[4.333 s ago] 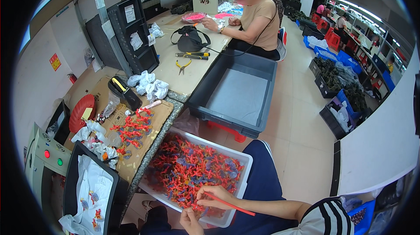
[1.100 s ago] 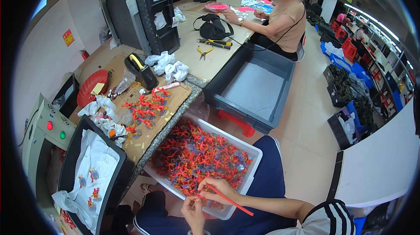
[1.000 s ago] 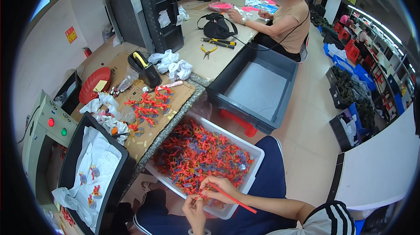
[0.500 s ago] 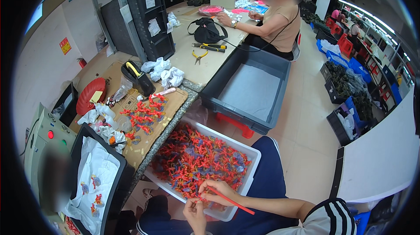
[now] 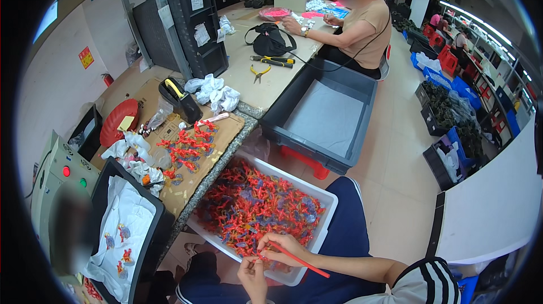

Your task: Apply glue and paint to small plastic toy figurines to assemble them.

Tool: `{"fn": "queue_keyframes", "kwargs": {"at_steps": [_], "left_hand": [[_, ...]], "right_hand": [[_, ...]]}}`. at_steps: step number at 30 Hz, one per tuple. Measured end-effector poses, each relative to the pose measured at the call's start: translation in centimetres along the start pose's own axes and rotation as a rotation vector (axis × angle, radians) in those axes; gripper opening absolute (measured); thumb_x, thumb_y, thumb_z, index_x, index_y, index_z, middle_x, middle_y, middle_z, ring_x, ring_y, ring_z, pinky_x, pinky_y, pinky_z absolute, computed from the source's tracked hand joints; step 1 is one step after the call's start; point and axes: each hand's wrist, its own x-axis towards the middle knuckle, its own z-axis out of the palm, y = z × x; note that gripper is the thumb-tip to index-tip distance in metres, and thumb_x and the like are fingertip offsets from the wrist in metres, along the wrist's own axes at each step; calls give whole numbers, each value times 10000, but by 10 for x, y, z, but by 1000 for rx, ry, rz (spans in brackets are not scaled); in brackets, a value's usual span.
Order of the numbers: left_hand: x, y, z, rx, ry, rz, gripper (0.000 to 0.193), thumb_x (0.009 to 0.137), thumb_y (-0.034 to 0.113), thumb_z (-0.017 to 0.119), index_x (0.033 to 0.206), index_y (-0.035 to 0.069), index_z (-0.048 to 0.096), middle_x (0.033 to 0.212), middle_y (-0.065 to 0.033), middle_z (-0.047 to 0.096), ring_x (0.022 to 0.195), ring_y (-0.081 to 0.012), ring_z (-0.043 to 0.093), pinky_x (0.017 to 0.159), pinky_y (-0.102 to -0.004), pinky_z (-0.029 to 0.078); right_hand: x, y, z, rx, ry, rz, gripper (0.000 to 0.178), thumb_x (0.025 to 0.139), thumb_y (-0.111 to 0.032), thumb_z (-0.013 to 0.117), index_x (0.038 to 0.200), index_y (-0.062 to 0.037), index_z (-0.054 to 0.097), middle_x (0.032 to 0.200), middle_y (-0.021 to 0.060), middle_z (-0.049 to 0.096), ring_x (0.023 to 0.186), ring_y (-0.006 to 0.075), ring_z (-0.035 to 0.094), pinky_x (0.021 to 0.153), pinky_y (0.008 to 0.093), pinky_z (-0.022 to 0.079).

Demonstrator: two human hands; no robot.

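My right hand is closed around a thin red stick like a pencil or tool handle, which slants down to the right over my wrist. Just below and left, my left hand is pinched, its fingertips almost meeting those of my right. Whatever small piece lies between the fingertips is mostly hidden. Both hands are over the near edge of a white tub beside my lap. Small red plastic figures with purple and yellowish parts fill the tub in a heap.
More figures stand in rows on a cardboard-covered bench. A black tray lined with white holds several figures at left. Beyond the tub, a grey crate rests on a red stool. Pliers lie near a seated person.
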Motion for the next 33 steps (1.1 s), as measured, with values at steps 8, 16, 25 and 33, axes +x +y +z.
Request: {"fn": "queue_keyframes", "kwargs": {"at_steps": [8, 16, 25, 33], "left_hand": [[-2, 5, 4, -1, 11, -57, 43, 887, 2, 549, 860, -31, 554, 727, -27, 576, 640, -64, 544, 591, -198, 429], [22, 12, 23, -64, 101, -40, 102, 930, 64, 563, 987, -20, 566, 870, -22, 596, 790, -84, 575, 673, -221, 478], [15, 0, 12, -27, 127, -87, 74, 893, 18, 592, 944, -36, 596, 774, -25, 635, 685, -41, 616, 554, -188, 463], [16, -7, 14, -25, 118, -117, 68, 891, 28, 596, 928, -29, 600, 742, -19, 635, 624, -26, 589, 500, -191, 439]], "right_hand": [[-1, 7, -1, -12, -6, 26, 140, 845, -79, 645, 965, -24, 598, 917, 34, 626, 824, 87, 598, 735, 246, 480], [17, 2, -3, 159, 183, -8, 99, 842, -29, 647, 925, -27, 593, 871, 9, 585, 802, 51, 562, 693, 207, 467], [8, 9, 7, 296, 178, 67, 214, 850, 21, 638, 1027, -11, 522, 916, 59, 607, 821, 74, 578, 732, 217, 474], [7, 10, 4, 277, 185, 90, 226, 850, 27, 628, 1035, -36, 514, 928, 55, 608, 837, 77, 577, 756, 214, 462]]}}
